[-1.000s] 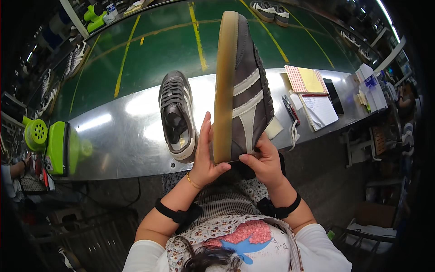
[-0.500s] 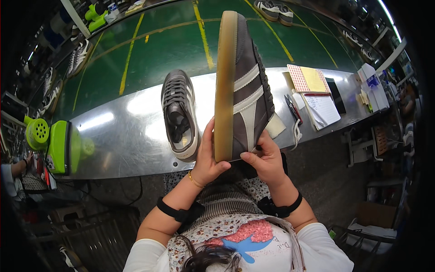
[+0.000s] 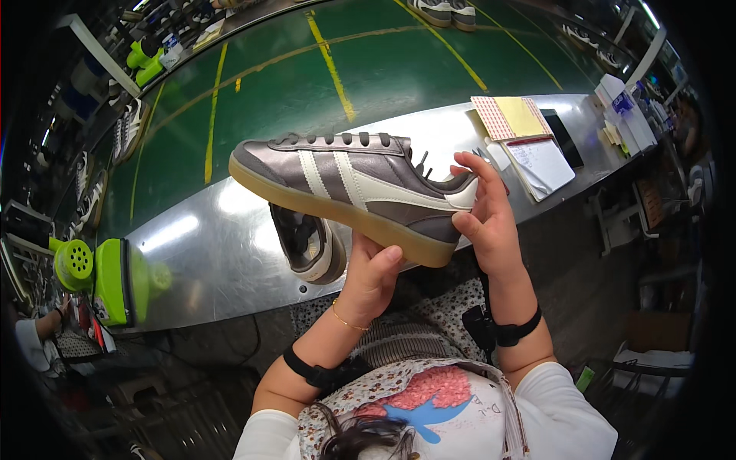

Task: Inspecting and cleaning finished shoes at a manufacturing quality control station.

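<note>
A metallic grey-brown sneaker (image 3: 376, 180) with white side stripes and a gum-coloured sole hangs above the metal bench, side-on, its toe pointing left. Under its sole, toward the heel, my left hand (image 3: 372, 272) grips it with the thumb along the sole's lower edge. My right hand (image 3: 492, 218) is closed round the white heel part, fingers behind and thumb on the near side. Below and partly covered by it, the second sneaker (image 3: 326, 259) stands on the bench with its heel toward me; its toe is hidden.
The metal bench (image 3: 207, 272) borders a green conveyor belt (image 3: 268, 96) with yellow lines. A bright green device (image 3: 113, 280) stands at left. At right lie an open notebook (image 3: 540, 170), a dark phone (image 3: 563, 138) and white boxes (image 3: 627, 115). Another person's hand (image 3: 54, 320) shows far left.
The held sneaker has turned from toe-up to lying side-on with its toe left. My right hand has moved up and right with the heel; my left hand now supports the sole from below.
</note>
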The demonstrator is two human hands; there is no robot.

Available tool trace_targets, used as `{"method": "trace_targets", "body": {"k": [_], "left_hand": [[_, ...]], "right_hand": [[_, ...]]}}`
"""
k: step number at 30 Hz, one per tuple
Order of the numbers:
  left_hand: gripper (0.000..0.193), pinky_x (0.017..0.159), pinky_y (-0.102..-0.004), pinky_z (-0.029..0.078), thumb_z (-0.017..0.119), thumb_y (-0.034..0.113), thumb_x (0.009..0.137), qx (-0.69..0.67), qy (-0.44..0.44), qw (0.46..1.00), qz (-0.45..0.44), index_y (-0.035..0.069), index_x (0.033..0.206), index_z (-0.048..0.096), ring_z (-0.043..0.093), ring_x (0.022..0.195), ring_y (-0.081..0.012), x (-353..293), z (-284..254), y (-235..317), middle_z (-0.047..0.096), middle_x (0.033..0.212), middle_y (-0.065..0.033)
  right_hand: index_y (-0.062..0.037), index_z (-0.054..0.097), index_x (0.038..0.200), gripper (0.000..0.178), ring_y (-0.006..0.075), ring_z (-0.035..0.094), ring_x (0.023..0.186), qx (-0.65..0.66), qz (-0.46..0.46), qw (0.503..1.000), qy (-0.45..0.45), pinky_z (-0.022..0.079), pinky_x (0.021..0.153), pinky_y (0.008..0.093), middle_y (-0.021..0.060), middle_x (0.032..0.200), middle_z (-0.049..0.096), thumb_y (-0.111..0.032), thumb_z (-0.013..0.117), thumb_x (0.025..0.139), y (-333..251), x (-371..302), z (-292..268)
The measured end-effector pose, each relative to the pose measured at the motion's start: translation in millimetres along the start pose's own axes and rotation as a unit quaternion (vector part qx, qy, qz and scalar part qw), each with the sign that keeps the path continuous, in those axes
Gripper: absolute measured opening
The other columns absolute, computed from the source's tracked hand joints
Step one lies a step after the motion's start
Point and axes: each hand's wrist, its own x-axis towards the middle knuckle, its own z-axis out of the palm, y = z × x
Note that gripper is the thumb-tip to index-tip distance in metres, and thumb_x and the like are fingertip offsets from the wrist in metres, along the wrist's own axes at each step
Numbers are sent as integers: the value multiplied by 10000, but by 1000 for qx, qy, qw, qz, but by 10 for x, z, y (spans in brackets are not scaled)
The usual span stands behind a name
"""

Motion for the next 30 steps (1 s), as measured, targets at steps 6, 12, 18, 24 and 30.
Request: {"method": "trace_targets", "body": {"k": [6, 12, 18, 24, 30], "left_hand": [[561, 920, -393, 441, 657, 255, 830, -5, 2, 1000, 2, 105, 1282, 360, 508, 1125, -230, -40, 171, 77, 499, 1219, -73], [579, 905, -402, 449, 670, 254, 826, -10, 2, 1000, 0, 101, 1286, 352, 535, 1086, -232, -60, 211, 89, 516, 1195, -75], [674, 1020, -372, 357, 660, 59, 805, -27, -20, 999, 2, 73, 1337, 245, 461, 1189, -225, -99, 203, 100, 441, 1286, -110], [721, 1038, -381, 329, 654, 45, 804, -29, -15, 999, -10, 76, 1369, 207, 436, 1219, -233, -121, 224, 146, 413, 1326, -119], [680, 1033, -382, 331, 624, 11, 814, -20, -21, 1000, 0, 71, 1360, 223, 436, 1216, -230, -130, 250, 157, 420, 1316, -118]], "right_hand": [[-46, 307, 1391, 703, 213, 464, 1155, 147, 73, 985, 51, 360, 995, 342, 142, 1251, 480, -337, 651, 853, -45, -2, 93], [-55, 304, 1396, 693, 208, 470, 1146, 187, 75, 978, 62, 363, 994, 346, 143, 1238, 496, -337, 641, 859, -65, -8, 114], [-63, 280, 1412, 701, 212, 468, 1152, 225, 72, 970, 54, 365, 995, 350, 143, 1257, 480, -320, 635, 865, -64, -15, 109], [-62, 266, 1419, 688, 212, 466, 1156, 246, 68, 966, 47, 366, 994, 351, 147, 1269, 469, -295, 620, 877, -94, -2, 126], [-52, 252, 1423, 698, 210, 464, 1159, 251, 72, 964, 42, 366, 994, 348, 142, 1272, 465, -293, 618, 879, -96, 2, 117]]}}
